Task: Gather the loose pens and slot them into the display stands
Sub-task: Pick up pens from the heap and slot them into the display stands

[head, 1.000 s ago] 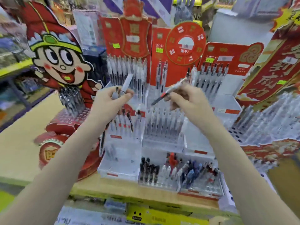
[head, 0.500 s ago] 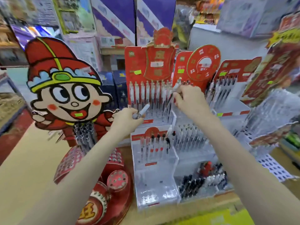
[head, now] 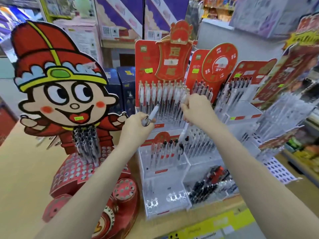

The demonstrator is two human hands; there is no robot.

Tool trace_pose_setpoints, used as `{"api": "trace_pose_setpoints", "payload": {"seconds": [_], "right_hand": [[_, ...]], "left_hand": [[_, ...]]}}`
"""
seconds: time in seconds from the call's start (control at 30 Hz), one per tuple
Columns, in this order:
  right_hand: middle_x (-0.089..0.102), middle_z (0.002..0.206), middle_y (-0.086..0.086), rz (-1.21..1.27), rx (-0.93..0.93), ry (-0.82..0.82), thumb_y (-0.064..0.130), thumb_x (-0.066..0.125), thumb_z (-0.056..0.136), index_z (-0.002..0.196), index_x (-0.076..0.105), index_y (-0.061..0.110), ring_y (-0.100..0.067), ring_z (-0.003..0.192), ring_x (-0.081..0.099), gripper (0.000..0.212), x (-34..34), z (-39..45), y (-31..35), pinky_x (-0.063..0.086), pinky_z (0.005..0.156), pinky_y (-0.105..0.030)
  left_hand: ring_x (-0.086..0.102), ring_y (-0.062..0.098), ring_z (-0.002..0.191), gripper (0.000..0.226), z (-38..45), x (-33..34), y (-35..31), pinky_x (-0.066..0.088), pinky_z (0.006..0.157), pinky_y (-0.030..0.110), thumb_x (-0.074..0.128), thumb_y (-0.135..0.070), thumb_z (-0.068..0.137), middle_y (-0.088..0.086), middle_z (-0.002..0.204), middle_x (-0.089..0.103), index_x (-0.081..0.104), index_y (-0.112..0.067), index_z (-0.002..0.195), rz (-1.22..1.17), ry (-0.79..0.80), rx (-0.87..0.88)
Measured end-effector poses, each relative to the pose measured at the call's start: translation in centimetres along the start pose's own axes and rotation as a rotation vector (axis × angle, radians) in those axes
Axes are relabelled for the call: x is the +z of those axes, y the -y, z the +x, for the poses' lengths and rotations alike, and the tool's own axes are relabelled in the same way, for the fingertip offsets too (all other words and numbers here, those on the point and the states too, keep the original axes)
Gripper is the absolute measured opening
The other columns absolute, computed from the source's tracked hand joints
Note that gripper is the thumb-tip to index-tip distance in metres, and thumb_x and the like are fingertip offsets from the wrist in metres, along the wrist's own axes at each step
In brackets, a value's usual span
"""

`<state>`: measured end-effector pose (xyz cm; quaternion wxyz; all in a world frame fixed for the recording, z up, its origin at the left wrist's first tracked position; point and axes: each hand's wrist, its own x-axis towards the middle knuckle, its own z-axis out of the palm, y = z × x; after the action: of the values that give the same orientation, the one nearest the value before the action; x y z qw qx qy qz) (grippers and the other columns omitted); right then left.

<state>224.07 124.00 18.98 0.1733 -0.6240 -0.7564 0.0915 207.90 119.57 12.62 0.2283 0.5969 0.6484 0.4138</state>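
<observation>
My left hand (head: 138,124) grips a white pen (head: 154,112) that points up and to the right, just in front of the red-backed display stand (head: 146,54). My right hand (head: 198,109) pinches a second white pen (head: 184,98) upright among the row of white pens (head: 162,97) standing in that stand's top tier. Below it, a clear tiered stand (head: 165,168) holds a few pens in its middle row and has open slots at the front.
A big cartoon-figure stand (head: 57,87) with pens and a red holed base (head: 72,171) stands on the left. More red pen displays (head: 241,94) crowd the right, with a bin of loose dark pens (head: 210,183) at the lower right. Boxes are stacked behind.
The view swung left and up. My right hand carried its pen from mid-air up to the top row of the red stand. My left hand kept its pen and moved close beside it.
</observation>
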Motion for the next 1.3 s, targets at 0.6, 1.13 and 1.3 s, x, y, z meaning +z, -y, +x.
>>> {"api": "trace_pose_setpoints", "payload": {"seconds": [0.6, 1.13, 1.3], "right_hand": [[0.068, 0.070, -0.021, 0.088, 0.033, 0.004, 0.004, 0.042, 0.096, 0.082, 0.059, -0.003, -0.025, 0.056, 0.069, 0.023, 0.7, 0.2, 0.1, 0.060, 0.060, -0.038], [0.067, 0.073, -0.021, -0.013, 0.046, -0.002, 0.003, 0.043, 0.096, 0.084, 0.061, -0.003, -0.031, 0.064, 0.068, 0.023, 1.9, 0.4, 0.5, 0.059, 0.064, -0.041], [0.068, 0.066, -0.009, 0.254, -0.037, -0.140, 0.038, 0.050, 0.095, 0.083, 0.064, 0.005, -0.018, 0.054, 0.063, 0.038, 1.1, -2.3, -0.4, 0.055, 0.054, -0.030]], "left_hand": [[0.039, 0.009, 0.051, 0.016, -0.6, 0.1, -0.2, 0.031, 0.049, 0.024, 0.054, -0.008, 0.087, -0.006, 0.071, 0.050, 0.069, -0.007, 0.095, 0.030, -0.019, 0.037], [0.041, 0.007, 0.050, 0.016, -0.8, 0.0, -0.3, 0.032, 0.049, 0.021, 0.055, -0.007, 0.087, -0.012, 0.068, 0.051, 0.069, -0.004, 0.095, 0.016, -0.025, 0.024], [0.038, 0.007, 0.044, 0.011, -1.9, -1.5, -0.4, 0.032, 0.045, 0.017, 0.060, -0.015, 0.089, -0.005, 0.058, 0.053, 0.071, -0.013, 0.092, -0.056, 0.033, 0.086]]}}
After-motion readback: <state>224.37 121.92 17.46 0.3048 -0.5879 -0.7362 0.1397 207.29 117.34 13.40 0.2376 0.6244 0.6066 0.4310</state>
